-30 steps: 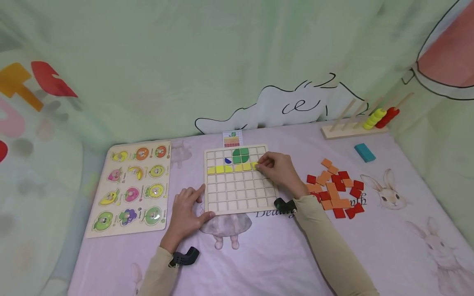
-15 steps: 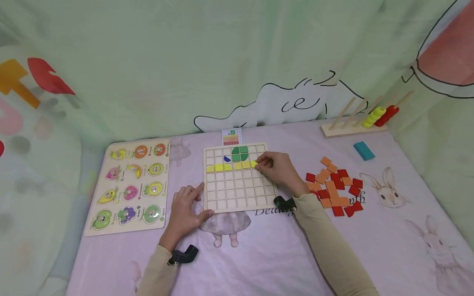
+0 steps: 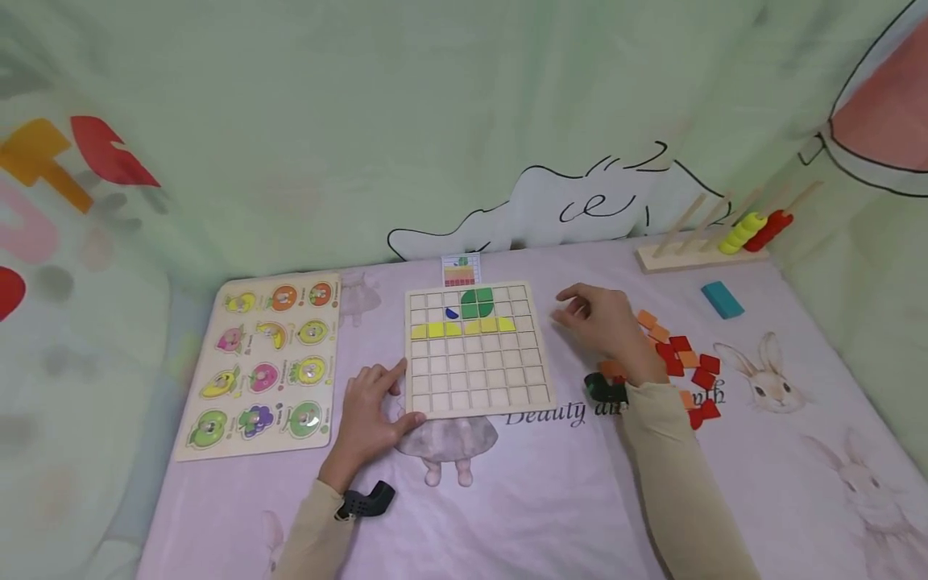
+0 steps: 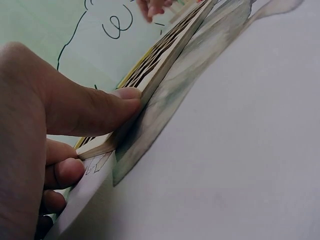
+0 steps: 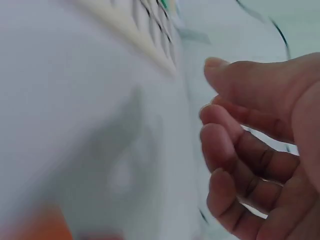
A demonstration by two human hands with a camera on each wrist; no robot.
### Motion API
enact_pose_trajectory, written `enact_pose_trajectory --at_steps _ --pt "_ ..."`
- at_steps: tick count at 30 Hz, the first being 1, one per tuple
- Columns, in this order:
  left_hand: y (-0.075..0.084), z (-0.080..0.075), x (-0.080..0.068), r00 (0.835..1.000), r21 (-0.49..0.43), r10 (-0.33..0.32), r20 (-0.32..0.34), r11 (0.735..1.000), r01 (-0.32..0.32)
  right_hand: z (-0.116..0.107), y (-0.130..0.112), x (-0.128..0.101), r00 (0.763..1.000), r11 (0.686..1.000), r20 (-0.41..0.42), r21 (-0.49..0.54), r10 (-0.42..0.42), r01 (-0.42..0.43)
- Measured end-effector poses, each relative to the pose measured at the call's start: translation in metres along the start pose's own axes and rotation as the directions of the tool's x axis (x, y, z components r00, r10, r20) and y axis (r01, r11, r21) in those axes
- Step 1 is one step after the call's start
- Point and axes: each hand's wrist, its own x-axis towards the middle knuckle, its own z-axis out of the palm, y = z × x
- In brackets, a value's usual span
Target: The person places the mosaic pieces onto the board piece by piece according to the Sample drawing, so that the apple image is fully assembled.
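Note:
A wooden grid board lies on the pink cloth. It holds a row of yellow tiles, a green patch and a small blue piece. My left hand rests at the board's front-left corner, index finger along the left edge. In the left wrist view its straight thumb presses the board's edge. My right hand hovers empty between the board and a pile of red and orange tiles. In the blurred right wrist view its fingers hang loosely curled around nothing.
A fruit peg puzzle lies left of the board. A small pattern card leans behind the board. At the back right stand a peg rack with yellow and red rings and a teal block. A green curtain closes the back.
My right hand has let go of the yellow tile at the row's right end and drawn back to the right, off the board. My left hand has stayed at the corner.

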Motion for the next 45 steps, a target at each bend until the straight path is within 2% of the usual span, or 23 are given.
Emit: enact_pose_trajectory --at_steps 5,8,11,16,20,27,32,34,37,40,45 --pt "0.002 0.002 0.003 1.000 0.006 0.019 0.005 1.000 -0.019 -0.042 0.043 -0.025 0.988 0.984 -0.057 -0.093 0.145 -0.150" --pt "0.003 0.001 0.004 1.000 0.014 0.002 0.023 1.000 -0.002 -0.056 0.069 -0.037 0.983 0.974 -0.060 -0.141 0.173 -0.180" --pt "0.002 -0.001 0.003 0.999 0.016 -0.014 0.037 1.000 0.013 -0.061 0.085 -0.042 0.982 0.969 -0.037 -0.162 0.184 -0.187" --pt "0.000 0.000 0.002 1.000 0.013 0.004 0.014 1.000 -0.004 -0.055 0.092 -0.038 0.982 0.963 -0.011 -0.191 0.190 -0.188" --pt "-0.001 0.002 0.001 1.000 0.019 0.008 0.001 1.000 -0.008 -0.049 0.092 -0.032 0.985 0.971 -0.033 -0.166 0.167 -0.170" --pt "0.000 0.001 0.000 1.000 0.024 -0.017 0.006 1.000 0.017 -0.045 0.091 -0.027 0.976 0.973 -0.036 -0.079 0.213 -0.215" --pt "0.001 0.001 0.000 0.999 0.027 -0.034 0.024 0.999 0.033 -0.039 0.087 -0.026 0.979 0.988 -0.139 -0.026 0.146 -0.151" --pt "0.001 0.001 0.000 0.999 0.022 -0.037 0.028 0.999 0.036 -0.035 0.081 -0.026 0.974 0.993 -0.194 0.023 0.119 -0.117" --pt "0.001 0.000 0.000 0.999 0.016 -0.036 0.025 0.999 0.036 -0.027 0.065 -0.024 0.968 0.990 -0.231 0.118 0.100 -0.074" --pt "0.001 0.000 -0.001 1.000 0.021 -0.024 0.009 0.999 0.024 -0.015 0.047 -0.022 0.976 0.976 -0.194 0.212 0.098 -0.056" --pt "0.002 0.001 -0.001 1.000 0.016 -0.019 0.000 1.000 0.019 0.013 0.021 -0.017 0.995 0.945 -0.067 0.326 0.067 -0.041"
